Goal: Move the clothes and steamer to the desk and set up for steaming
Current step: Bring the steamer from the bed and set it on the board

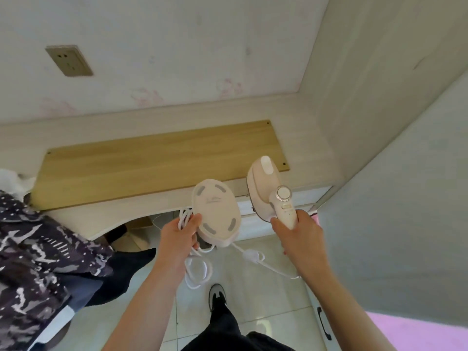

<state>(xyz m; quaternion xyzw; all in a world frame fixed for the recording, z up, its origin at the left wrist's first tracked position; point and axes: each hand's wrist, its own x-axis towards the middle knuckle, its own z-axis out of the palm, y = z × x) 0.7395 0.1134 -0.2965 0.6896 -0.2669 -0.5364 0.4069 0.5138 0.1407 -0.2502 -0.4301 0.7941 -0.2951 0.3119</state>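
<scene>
My right hand (296, 233) grips the handle of a pale pink handheld steamer (268, 188), held upright over the desk's front right edge. My left hand (181, 235) holds the steamer's oval base (216, 211), underside facing me, together with loops of white cord (196, 269) that hang down and run across to the steamer. The desk (141, 214) is whitish with a light wooden board (157, 163) lying on it. Dark patterned clothes (33, 249) are draped at the left, beside the desk.
A wall socket (69, 60) sits on the wall above the desk at the left. A tall cabinet side (379, 110) closes off the right. Below are floor tiles (266, 295), my shoe (217, 295) and a drawer handle (324, 323).
</scene>
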